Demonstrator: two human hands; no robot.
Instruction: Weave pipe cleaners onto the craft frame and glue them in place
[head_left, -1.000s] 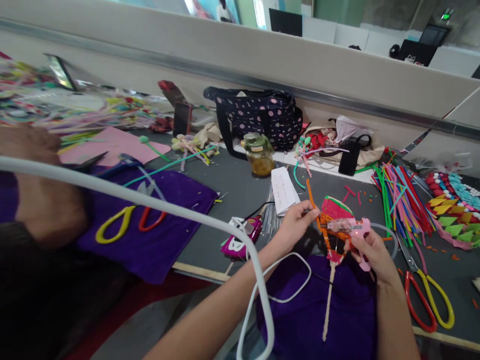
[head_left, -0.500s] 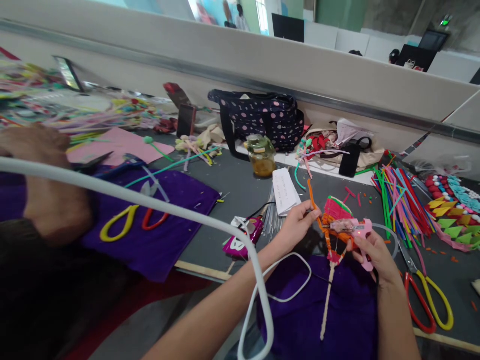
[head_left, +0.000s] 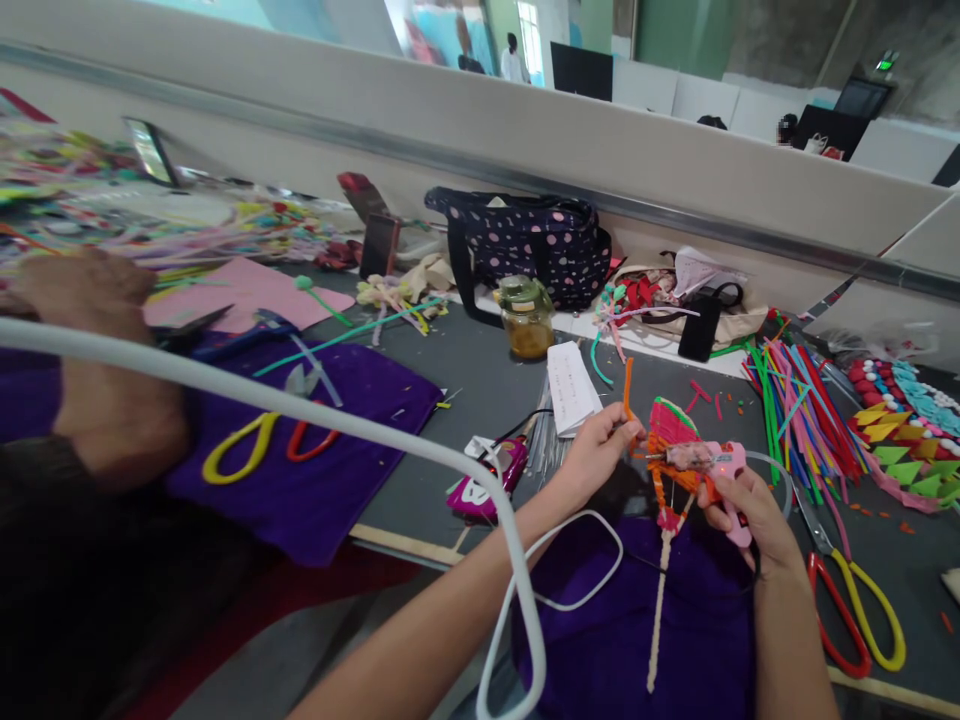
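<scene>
Between thumb and fingers, my left hand (head_left: 600,450) pinches an orange pipe cleaner (head_left: 628,388), its free end pointing up. My right hand (head_left: 750,510) is wrapped round a pink hot glue gun (head_left: 726,462), whose nozzle points left at the orange strand. Just behind and below the nozzle is a pink, orange and green fan-shaped craft piece (head_left: 673,422) with a long cream stem (head_left: 658,610) hanging over a purple cloth (head_left: 585,650). The right fingers also seem to touch the piece's orange edge; the glue gun hides part of it.
Red-and-yellow scissors (head_left: 847,590) lie right of my right hand, near bundled pipe cleaners (head_left: 806,400). A glass jar (head_left: 526,320), white paper (head_left: 572,385) and purple device (head_left: 491,480) sit ahead. A white tube (head_left: 300,395) crosses the view. Another person's arm (head_left: 120,370) is at left.
My left hand stays pinched on the orange pipe cleaner, which now stands more upright. The glue gun's nozzle remains beside it. The whole view has shifted slightly.
</scene>
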